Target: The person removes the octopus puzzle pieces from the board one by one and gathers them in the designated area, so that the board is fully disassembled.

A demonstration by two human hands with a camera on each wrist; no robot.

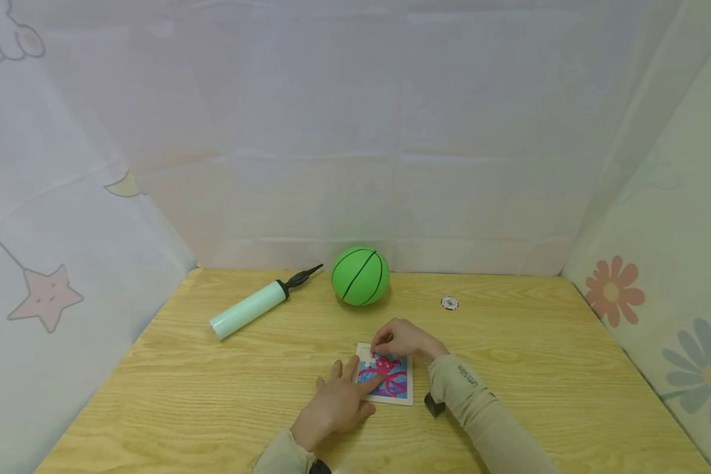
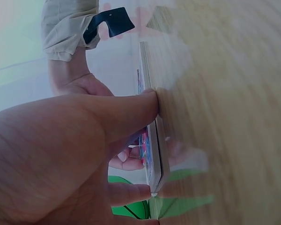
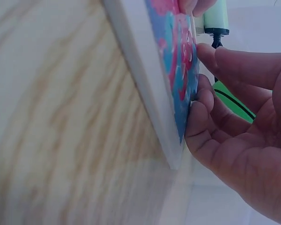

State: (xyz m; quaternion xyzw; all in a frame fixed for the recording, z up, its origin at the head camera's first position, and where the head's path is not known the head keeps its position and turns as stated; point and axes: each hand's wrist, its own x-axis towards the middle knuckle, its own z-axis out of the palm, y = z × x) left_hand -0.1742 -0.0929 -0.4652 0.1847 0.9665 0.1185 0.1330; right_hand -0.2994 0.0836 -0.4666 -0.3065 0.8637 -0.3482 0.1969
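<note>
**Inspector:** Pale printed cloth enclosed three sides of a wood-grain desk (image 1: 509, 368). What lay in hand?

**Assistant:** One square puzzle board (image 1: 398, 390), low centre of the head view, flat on the desk. It showed a pink octopus on blue inside a white frame.

**Inspector:** The hands?

**Assistant:** The left hand (image 1: 338, 403) lay with fingers fairly straight, tips pressing the board's left part. The right hand (image 1: 404, 338) had its fingers curled at the board's upper left corner, pinching there; whether on a loose piece or on the board itself, I could not tell.

**Inspector:** Handling?

**Assistant:** Judged light, thin and stiff; the wrist views showed a flat, rigid edge. Probably smooth-faced, apt to slide on the desk unless pinned. Best taken by the frame's edges.

**Inspector:** Containers?

**Assistant:** The board's shallow tray alone, holding the picture. Higher in the frame, well apart, lay a green ball (image 1: 360, 275), a mint-coloured pump (image 1: 255, 308) to its left, and a small round disc (image 1: 449, 303) to its right.
</note>
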